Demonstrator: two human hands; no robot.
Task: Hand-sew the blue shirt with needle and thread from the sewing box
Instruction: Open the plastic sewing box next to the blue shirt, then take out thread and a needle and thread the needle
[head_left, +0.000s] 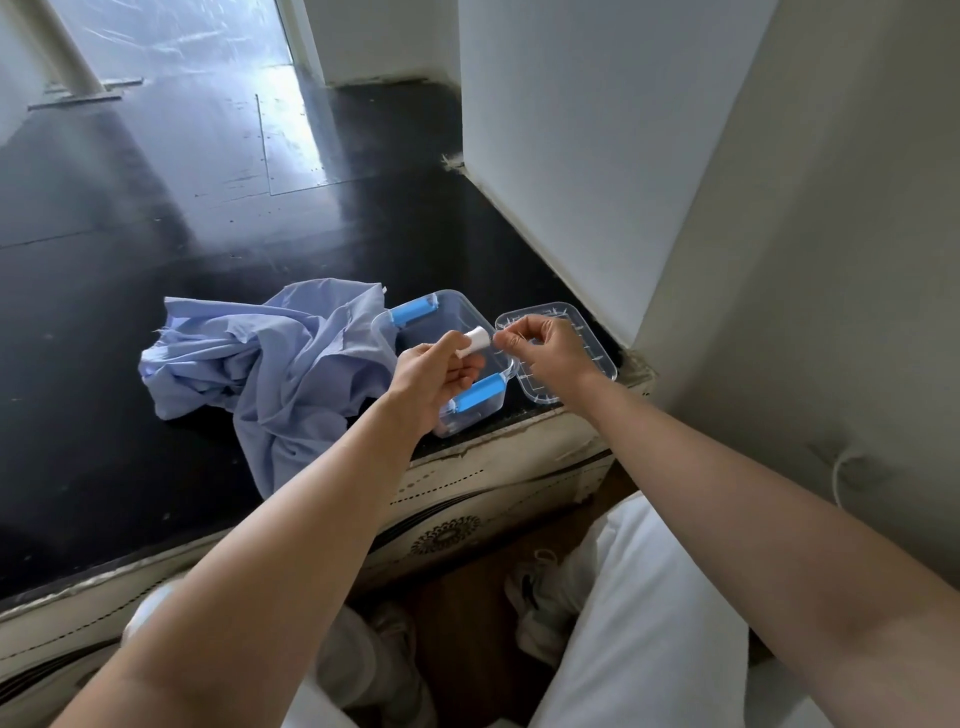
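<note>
White thread spool (475, 340), one only, sits gripped in the left hand (431, 379) above the one clear sewing box (457, 307). Its long axis points up-right at the right hand (550, 348), whose fingertips are pinched narrow; whether they hold thread cannot be told. Two blue latches (413, 313), one lid (584, 387) and one blue shirt (260, 374).

Soft daylight from upper left, glare on the dark tabletop (291, 130), wide-angle bending at edges.
</note>
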